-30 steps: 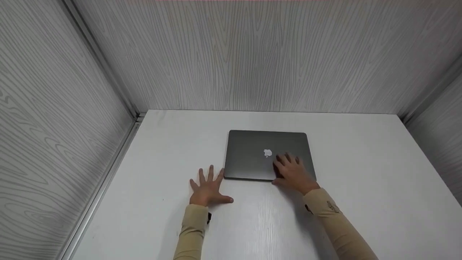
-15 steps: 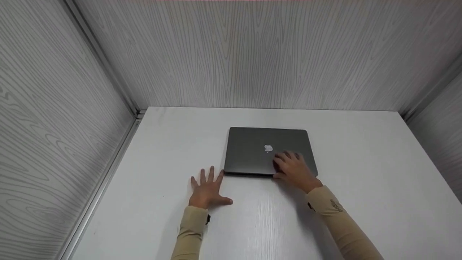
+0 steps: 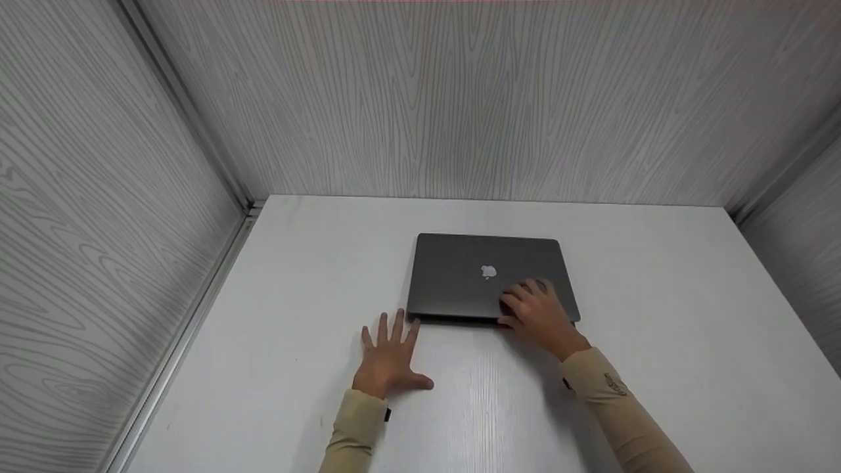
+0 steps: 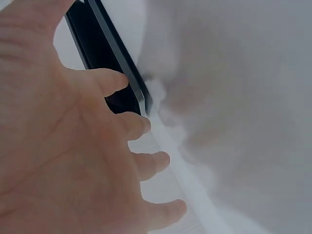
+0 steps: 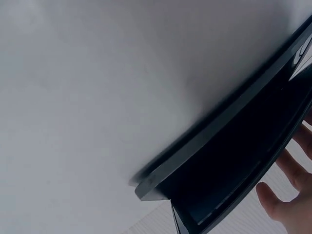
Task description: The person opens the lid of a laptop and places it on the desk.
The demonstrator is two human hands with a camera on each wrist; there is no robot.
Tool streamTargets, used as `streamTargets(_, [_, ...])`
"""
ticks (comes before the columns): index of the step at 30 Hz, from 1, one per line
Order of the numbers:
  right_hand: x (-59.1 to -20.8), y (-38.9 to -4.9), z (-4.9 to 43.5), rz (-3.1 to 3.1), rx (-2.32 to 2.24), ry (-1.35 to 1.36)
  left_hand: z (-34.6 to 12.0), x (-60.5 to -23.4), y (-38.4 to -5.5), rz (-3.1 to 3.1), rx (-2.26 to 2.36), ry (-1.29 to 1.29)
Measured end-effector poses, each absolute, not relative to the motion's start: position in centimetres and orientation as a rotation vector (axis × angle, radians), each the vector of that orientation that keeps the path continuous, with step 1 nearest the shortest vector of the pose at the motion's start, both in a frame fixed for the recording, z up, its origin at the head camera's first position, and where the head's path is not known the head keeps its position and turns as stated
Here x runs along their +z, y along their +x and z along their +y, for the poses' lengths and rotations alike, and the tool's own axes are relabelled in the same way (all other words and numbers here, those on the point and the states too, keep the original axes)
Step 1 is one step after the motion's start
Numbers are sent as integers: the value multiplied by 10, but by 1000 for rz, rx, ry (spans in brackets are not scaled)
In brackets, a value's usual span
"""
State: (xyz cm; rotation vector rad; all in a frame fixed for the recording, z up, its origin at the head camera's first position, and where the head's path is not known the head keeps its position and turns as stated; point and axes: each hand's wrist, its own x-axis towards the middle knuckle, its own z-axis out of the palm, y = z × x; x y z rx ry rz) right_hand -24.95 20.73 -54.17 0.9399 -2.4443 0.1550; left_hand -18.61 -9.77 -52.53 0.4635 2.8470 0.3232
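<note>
A dark grey laptop (image 3: 453,269) with a pale apple logo lies on the white table, its lid raised slightly along the front edge. My right hand (image 3: 535,318) grips that edge near the right end, fingers curled on top and thumb at the front. In the right wrist view a dark gap shows between the laptop's base (image 5: 178,161) and its lid (image 5: 239,151). My left hand (image 3: 387,364) is palm down with spread fingers, the index fingertip right at the front left corner. The left wrist view shows its fingertips overlapping the laptop's corner (image 4: 139,95).
The white table (image 3: 315,263) reaches to a grey wood-grain panel (image 3: 427,98) at the back. Similar panels stand on the left (image 3: 79,263) and right (image 3: 808,243), and a metal rail (image 3: 177,348) runs along the left side.
The lid's front edge has risen a little, and a dark gap now shows beneath it. My left hand has shifted slightly right and towards me; the right hand stays on the lid.
</note>
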Motion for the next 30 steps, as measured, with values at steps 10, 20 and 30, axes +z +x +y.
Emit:
streamTargets(10, [-542, -245, 205, -2461, 228, 937, -80, -526, -178, 2834, 238, 580])
streamTargets(20, [-537, -249, 203, -2325, 107, 1041, -71, -524, -181, 2805, 311, 619])
streamTargets(30, [-540, -248, 207, -2188, -174, 1147, -65, -521, -178, 2811, 125, 604])
